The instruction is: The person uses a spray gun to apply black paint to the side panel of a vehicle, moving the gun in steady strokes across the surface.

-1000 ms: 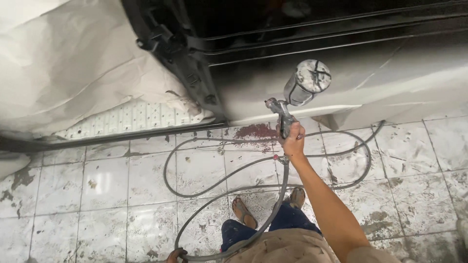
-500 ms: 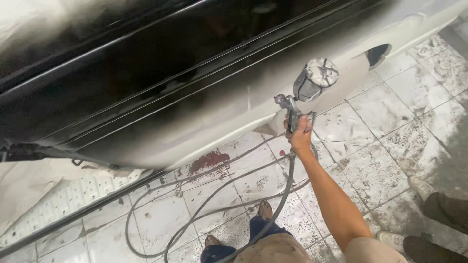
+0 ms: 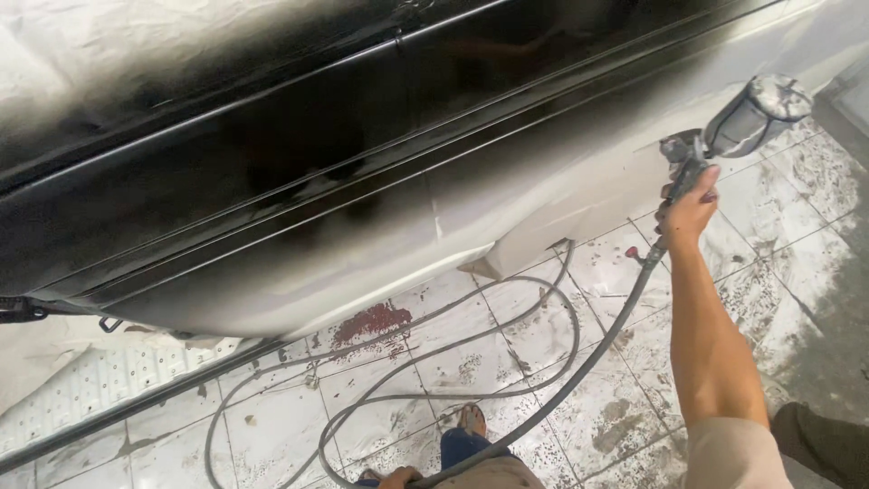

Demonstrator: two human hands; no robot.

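Moved right along panel [image 3: 507, 208]: right hand [image 3: 688, 213] gripping spray gun [image 3: 701, 158], upright, nozzle toward panel.

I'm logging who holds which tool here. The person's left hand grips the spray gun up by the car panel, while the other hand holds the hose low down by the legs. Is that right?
Not quite. In the head view it is the right hand that grips the spray gun by the car panel; the left hand holds the hose low down by the legs.
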